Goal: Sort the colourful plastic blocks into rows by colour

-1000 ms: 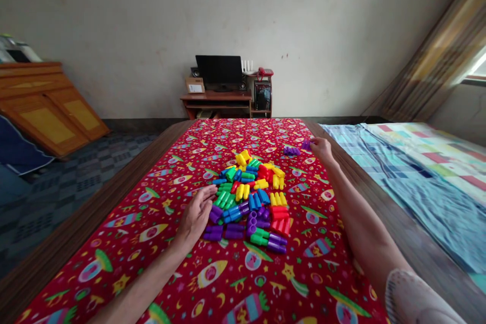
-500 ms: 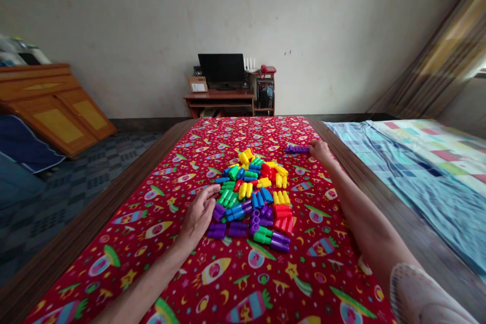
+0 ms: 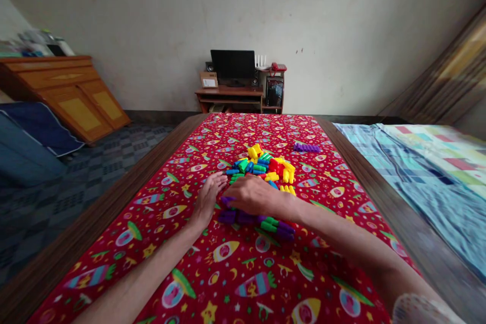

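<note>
Right hand [image 3: 252, 195] lies fingers-down over the near side of the block pile [image 3: 266, 172] at mid-worktop, grasp unreadable, touching a purple block [image 3: 228, 201]; left hand [image 3: 208, 198] rests flat, released, beside it; a purple row [image 3: 307, 148] sits toward the far right edge.

Home bedrm: bed [image 3: 429, 172], PC desk [image 3: 237, 93], wood cabinet [image 3: 72, 96].
</note>
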{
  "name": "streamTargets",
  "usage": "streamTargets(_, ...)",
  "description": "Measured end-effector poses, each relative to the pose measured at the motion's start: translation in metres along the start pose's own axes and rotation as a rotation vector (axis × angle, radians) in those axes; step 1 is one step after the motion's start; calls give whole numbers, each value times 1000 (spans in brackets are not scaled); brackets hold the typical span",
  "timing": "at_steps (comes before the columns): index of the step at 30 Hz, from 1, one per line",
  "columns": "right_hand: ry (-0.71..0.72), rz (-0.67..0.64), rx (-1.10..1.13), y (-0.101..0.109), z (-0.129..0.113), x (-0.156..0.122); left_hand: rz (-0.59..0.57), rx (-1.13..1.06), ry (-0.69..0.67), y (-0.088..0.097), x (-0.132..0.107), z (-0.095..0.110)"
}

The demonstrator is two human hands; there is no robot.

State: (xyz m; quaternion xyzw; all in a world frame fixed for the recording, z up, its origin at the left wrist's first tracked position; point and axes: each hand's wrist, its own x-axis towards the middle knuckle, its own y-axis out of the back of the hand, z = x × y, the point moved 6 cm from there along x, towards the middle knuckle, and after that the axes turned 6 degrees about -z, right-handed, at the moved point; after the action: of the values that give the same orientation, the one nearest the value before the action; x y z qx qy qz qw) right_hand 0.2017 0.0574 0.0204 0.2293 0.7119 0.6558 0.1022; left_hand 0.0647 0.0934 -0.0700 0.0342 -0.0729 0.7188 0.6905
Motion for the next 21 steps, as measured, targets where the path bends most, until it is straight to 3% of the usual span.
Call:
streamTargets(3,98,-151,-147,-25,-20,17,16,-33,14,2,1,0)
streamTargets(7,155,-213,-156,-40,-16,26,18,-50,5,5,3,-3)
streamTargets(10,230,-152,-23,-33,-11,24,29,-85,8,6,4,-5)
streamTargets(13,204,79,191,-5,7,10,12,-98,-10,4,4,-4)
streamTargets(16,-9,376,340,29,57,-25,10,-74,-43,4,3,-1)
streamTargets(21,-705,802,337,56,183,-138,-22,-40,-53,4,4,-3)
